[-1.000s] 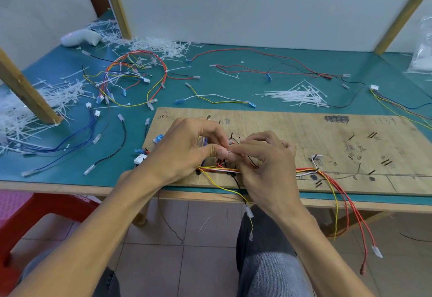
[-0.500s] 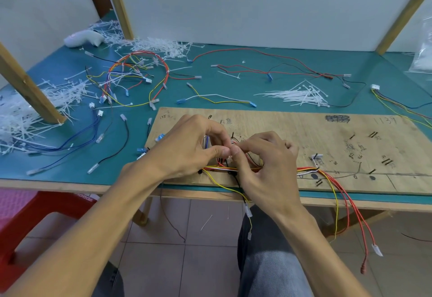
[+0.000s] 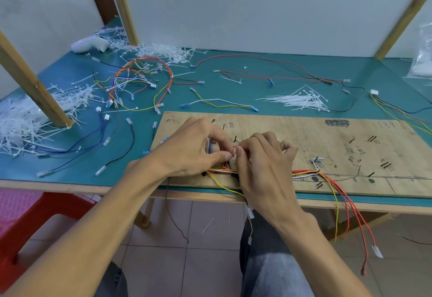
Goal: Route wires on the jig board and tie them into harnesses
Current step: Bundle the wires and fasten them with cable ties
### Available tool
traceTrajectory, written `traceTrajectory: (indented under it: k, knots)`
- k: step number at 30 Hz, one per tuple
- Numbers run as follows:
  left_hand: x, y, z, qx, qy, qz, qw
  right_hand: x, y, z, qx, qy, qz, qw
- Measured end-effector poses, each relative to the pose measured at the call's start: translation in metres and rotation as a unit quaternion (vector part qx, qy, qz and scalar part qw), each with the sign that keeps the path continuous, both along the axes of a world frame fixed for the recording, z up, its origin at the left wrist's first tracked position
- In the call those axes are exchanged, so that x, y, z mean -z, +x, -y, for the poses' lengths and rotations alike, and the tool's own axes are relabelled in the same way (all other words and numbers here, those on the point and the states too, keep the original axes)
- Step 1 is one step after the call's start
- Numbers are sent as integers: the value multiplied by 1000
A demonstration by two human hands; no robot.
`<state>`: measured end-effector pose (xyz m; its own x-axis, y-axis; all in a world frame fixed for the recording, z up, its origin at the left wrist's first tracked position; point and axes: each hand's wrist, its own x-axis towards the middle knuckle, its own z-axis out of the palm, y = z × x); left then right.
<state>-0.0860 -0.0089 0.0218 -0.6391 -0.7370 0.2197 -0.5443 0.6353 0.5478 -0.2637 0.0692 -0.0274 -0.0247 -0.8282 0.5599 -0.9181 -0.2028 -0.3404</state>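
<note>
A wooden jig board [image 3: 292, 137] lies on the teal table. A bundle of red, yellow, white and orange wires [image 3: 304, 174] runs along its near edge, and its ends hang off the table at the right. My left hand [image 3: 194, 154] and my right hand [image 3: 261, 163] meet over the left part of the bundle. Thumb and forefinger of each hand pinch something small and white, probably a cable tie [image 3: 235, 153], at the same spot. The wires under my palms are hidden.
Loose white cable ties [image 3: 301, 101] lie behind the board, with larger heaps [image 3: 28, 119] at the left. A finished coiled harness [image 3: 140, 81] and loose wires [image 3: 268, 74] cover the far table. Wooden posts [image 3: 30, 81] stand left and right. A red stool [image 3: 35, 212] is below left.
Both hands stay at the same spot on the bundle. The fingertips have shifted slightly and the right thumb now meets the left thumb more closely.
</note>
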Motion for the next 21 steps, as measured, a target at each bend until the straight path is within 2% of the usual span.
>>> traceTrajectory:
  k: [11,15,19,21]
  knots:
    - [-2,3,22,79,7,46,996,-32,1,12,-60,48,53,996]
    - [2,3,24,90,11,52,994,-43,-1,15,-102,63,70,990]
    - [4,1,23,86,-6,91,992,-48,2,17,-119,79,44,989]
    - [5,1,23,83,-3,74,994,-48,1,17,-131,91,60,985]
